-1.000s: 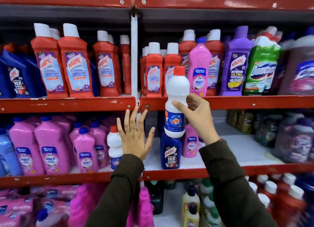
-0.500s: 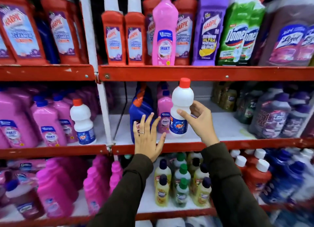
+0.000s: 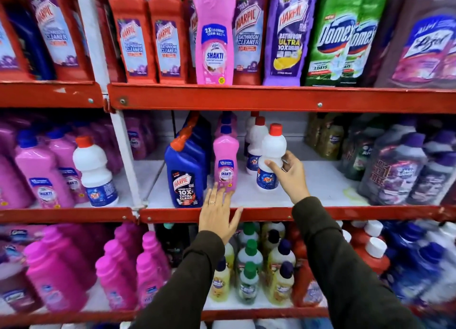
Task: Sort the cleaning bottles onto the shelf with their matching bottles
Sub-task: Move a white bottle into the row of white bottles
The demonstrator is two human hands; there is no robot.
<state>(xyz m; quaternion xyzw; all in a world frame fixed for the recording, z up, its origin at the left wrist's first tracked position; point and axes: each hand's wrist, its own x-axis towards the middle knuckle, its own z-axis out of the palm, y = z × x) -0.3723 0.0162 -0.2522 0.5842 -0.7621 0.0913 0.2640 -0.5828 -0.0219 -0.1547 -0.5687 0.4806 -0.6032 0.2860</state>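
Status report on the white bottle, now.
Right hand gripping white Rin bottle, on middle shelf beside matching white bottle. Left hand open, empty, at pink Shakti bottle.

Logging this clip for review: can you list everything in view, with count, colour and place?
Held bottle: one, white with red cap, middle shelf.
Matching white bottles: at least one behind it; another in the left bay.
Pink bottles: several, middle shelf; one on top shelf.
Blue bottles: a few, middle shelf.
Red bottles: many, top shelf.
Purple bottle: one, top shelf.
Green bottles: two, top shelf.
Shelf: red, three levels.
Left hand: open, at shelf edge.
Right hand: gripping held bottle.
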